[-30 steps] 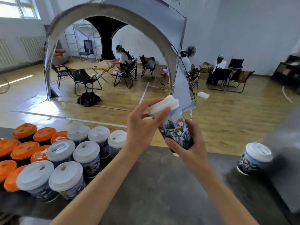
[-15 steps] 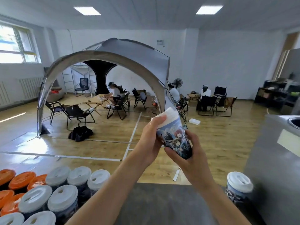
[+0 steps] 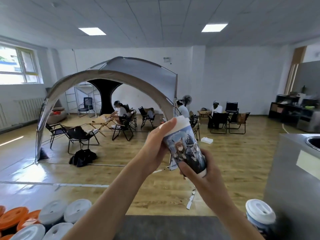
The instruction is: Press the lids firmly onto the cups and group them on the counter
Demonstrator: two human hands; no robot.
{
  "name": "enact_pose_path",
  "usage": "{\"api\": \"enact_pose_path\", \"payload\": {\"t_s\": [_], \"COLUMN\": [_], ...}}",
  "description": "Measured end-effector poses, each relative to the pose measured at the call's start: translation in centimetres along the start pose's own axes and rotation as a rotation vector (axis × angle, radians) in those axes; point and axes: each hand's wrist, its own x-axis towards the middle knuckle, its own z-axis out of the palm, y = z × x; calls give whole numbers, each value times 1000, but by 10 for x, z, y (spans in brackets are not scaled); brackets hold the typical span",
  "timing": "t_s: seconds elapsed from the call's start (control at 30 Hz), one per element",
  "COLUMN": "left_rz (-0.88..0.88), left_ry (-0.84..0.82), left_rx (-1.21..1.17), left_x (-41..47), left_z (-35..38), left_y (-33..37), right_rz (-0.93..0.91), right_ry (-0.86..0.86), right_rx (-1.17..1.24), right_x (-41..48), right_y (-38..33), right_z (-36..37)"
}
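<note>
In front of the wearer's chest, seen from the head camera, a tall paper cup (image 3: 187, 150) printed with blue-grey cartoon figures is held up in the air, tilted with its top leaning away and to the left. It is well above the dark grey bench (image 3: 169, 227), whose edge shows at the bottom of the view. A white plastic lid (image 3: 181, 124) sits on the mouth of the cup. The left hand (image 3: 155, 147) grips the upper part of the cup from the left, its fingers curled up over the side of the lid. The right hand (image 3: 203, 178) holds the base of the cup from below, its fingers wrapped round the bottom rim.

At the lower left of the bench stands a packed group of white-lidded cups (image 3: 66, 213), touching one another, and just left of them a cluster of orange-lidded cups (image 3: 14, 217). A single white-lidded cup (image 3: 260, 216) with the same kind of print stands apart at the lower right, beside a grey steel unit (image 3: 292, 170).

Beyond the bench lies a wooden floor (image 3: 242, 161) with a large grey arched tent (image 3: 124, 73). People sit on folding chairs (image 3: 81, 137) under it and beside it, too small to tell in detail.
</note>
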Motion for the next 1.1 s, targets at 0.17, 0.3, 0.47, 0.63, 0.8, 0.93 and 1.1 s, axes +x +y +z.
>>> {"api": "enact_pose_path", "payload": {"t_s": [0.17, 0.3, 0.47, 0.63, 0.8, 0.93, 1.1], "left_rz": [14, 80, 43, -16, 10, -34, 25], "left_ry": [-51, 26, -16, -30, -36, -67, 79], "left_rx": [-12, 20, -22, -114, -45, -108, -56], "left_x": [11, 16, 16, 19, 26, 28, 41], "left_z": [-14, -17, -26, -25, -22, -21, -12], "left_y": [9, 8, 8, 7, 4, 7, 4], "right_rz": [127, 119, 192, 381, 87, 213, 181], "right_ry": [-175, -181, -184, -331, -71, -197, -87], "right_rx": [195, 123, 221, 501, 88, 305, 221], "right_x": [9, 17, 21, 30, 25, 32, 38], "right_y": [-9, -9, -5, -1, 0, -3, -2], "right_z": [-2, 3, 9, 13, 10, 7, 7]}}
